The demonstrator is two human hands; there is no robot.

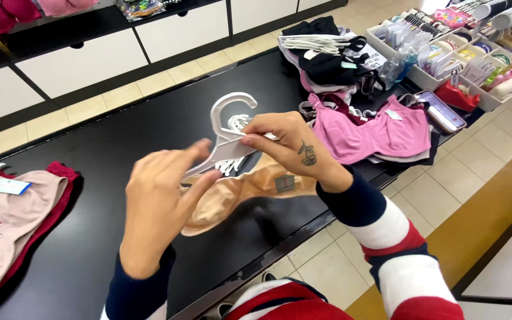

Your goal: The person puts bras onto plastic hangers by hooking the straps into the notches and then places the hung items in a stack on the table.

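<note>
My left hand (158, 204) and my right hand (288, 148) hold up a white plastic hanger (226, 127) over the black table (120, 136). The right hand pinches the hanger's right end between thumb and fingers. The left hand grips its left end together with a beige bra (238, 192), which hangs below the hanger. A small grey tag shows on the bra beneath my right hand. More white hangers (238, 123) lie on the table just behind.
A pink bra (374, 133) tops a pile at the right. Folded dark and white garments (327, 56) lie at the far right. Beige and red bras (13, 219) lie at the left. A divided white tray (475, 59) of small items sits top right.
</note>
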